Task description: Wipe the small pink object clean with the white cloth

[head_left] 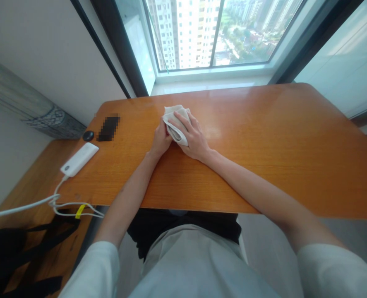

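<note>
Head view: white cloth (174,120), folded, on the table (264,157), far centre. Right hand (193,136) grasps it from above; left hand (161,140) grips its near edge. Left of them: power bank (79,159) with cable (31,205), small black disc (88,135).

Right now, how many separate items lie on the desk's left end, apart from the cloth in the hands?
3. A white power bank with its cable near the left edge, a small black round object just behind it, and a blurred dark item to that one's right. None seems hidden.
</note>
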Tool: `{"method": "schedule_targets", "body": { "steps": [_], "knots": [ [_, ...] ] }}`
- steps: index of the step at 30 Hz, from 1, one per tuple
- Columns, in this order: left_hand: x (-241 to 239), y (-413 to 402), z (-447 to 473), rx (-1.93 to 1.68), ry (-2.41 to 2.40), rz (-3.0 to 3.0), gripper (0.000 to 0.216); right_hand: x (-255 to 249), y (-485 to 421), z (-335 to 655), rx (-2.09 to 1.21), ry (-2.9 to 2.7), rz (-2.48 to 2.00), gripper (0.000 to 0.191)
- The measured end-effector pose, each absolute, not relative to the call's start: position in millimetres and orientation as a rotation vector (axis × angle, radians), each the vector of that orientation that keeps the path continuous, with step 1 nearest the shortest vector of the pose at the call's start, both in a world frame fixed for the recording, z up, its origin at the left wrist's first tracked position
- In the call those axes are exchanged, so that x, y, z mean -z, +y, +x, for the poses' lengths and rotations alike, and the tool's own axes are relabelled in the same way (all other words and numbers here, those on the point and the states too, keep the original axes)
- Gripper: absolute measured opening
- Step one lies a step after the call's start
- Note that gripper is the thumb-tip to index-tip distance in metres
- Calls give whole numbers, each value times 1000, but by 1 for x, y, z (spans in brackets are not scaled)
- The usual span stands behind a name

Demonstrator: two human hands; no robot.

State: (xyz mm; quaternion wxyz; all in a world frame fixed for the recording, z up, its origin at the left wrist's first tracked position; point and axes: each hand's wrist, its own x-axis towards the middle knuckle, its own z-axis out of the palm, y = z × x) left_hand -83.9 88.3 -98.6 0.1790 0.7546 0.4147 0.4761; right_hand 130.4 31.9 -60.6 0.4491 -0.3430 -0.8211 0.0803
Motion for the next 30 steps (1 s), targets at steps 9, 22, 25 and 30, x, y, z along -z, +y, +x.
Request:
{"method": "schedule_targets", "body": {
  "steps": [9, 22, 25, 30],
  "knots": [
    [85, 82, -80, -1346, 1191, 2151, 72, 79, 63, 132, -906, -1269, -1280, 84],
    [102, 91, -79, -1253, 1069, 2173, 95, 73, 53, 133, -582, -1484, -1171, 84],
    [109, 90, -76, -1160, 1029, 2197, 97, 79, 57, 134, -382, -1548, -1093, 81],
    [104, 88, -76, -1139, 1110, 2187, 90, 80, 54, 135, -283, -1600, -1107, 73]
  ]
}}
